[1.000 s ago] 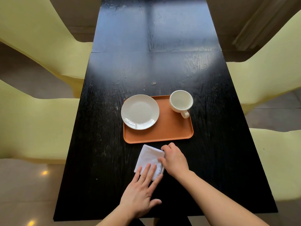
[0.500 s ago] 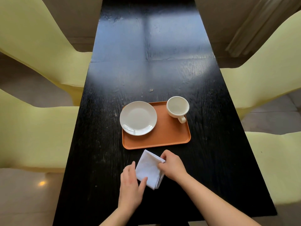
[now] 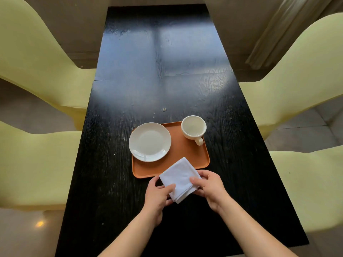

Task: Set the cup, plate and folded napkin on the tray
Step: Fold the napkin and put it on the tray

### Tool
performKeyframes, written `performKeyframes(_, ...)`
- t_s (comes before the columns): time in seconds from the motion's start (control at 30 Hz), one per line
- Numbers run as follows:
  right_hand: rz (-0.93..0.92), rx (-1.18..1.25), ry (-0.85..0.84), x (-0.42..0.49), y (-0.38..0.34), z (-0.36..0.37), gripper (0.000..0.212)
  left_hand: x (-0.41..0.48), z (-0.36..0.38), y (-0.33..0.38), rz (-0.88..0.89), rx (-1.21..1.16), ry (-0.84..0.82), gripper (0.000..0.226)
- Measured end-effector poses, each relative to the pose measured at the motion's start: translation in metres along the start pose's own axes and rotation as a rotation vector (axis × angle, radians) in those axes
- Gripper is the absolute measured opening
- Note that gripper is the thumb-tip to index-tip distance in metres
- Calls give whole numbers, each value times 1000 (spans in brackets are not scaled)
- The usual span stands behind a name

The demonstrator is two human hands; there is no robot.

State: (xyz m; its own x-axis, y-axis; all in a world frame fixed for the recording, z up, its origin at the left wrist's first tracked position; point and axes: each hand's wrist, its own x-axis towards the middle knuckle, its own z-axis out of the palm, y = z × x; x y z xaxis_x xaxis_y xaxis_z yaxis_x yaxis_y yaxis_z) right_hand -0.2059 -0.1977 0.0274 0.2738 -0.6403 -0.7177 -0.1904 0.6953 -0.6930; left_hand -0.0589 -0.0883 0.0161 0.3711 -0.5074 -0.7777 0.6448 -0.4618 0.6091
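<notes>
Above the near edge of the orange tray (image 3: 187, 154), both hands now lift the folded white napkin (image 3: 179, 179) off the black worktop (image 3: 130, 89): left hand (image 3: 157, 195) and right hand (image 3: 210, 188) pinching its sides. White plate (image 3: 150, 142) and cup (image 3: 193, 128) already sit on the tray; only the napkin remains.

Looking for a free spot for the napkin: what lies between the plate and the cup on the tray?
Nothing: the head view shows only bare orange tray between the plate and the cup.
</notes>
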Motion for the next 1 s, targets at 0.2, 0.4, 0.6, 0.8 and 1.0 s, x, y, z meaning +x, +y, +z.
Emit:
performKeyframes(0.2,-29,5,155,20,-18,-3,17,23,34,23,63,168,46,77)
performKeyframes(0.4,-72,-170,284,50,-28,0,17,56,58,43,187,424,114,62)
performKeyframes(0.6,-139,-504,298,58,-16,-8,26,60,56,40,291,638,121,65)
performKeyframes(0.8,-172,-430,372,52,-7,-21,32,41,40,35,527,833,22,48)
performKeyframes(1.0,-233,-419,430,60,-31,-18,27,32,-11,23,690,1027,183,44)
